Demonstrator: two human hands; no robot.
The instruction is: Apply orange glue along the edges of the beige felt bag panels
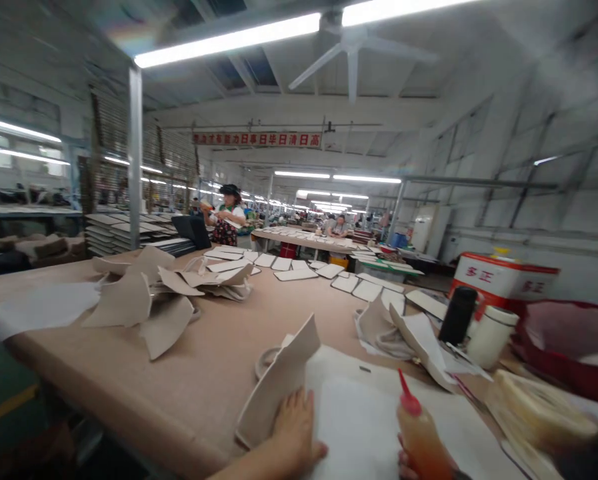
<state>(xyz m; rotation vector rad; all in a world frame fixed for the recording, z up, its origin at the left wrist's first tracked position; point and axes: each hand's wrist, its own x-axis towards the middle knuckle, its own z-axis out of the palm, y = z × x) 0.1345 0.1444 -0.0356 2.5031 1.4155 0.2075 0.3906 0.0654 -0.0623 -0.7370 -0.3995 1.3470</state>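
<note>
The single camera is riding on the person's head, facing forward along the table (279, 303), sitting close above the left hand (295, 427) and right hand (404, 460) and reaching back under the ceiling (203, 93)

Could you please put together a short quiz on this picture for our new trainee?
1. Which hand holds the squeeze bottle? A) Left. B) Right. C) Neither.
2. True or false: the left hand is touching nothing.
3. Fill the gap: the nozzle on the bottle is coloured ____.

Key:
1: B, the right hand.
2: False; its fingers rest on a beige panel.
3: red.
</note>
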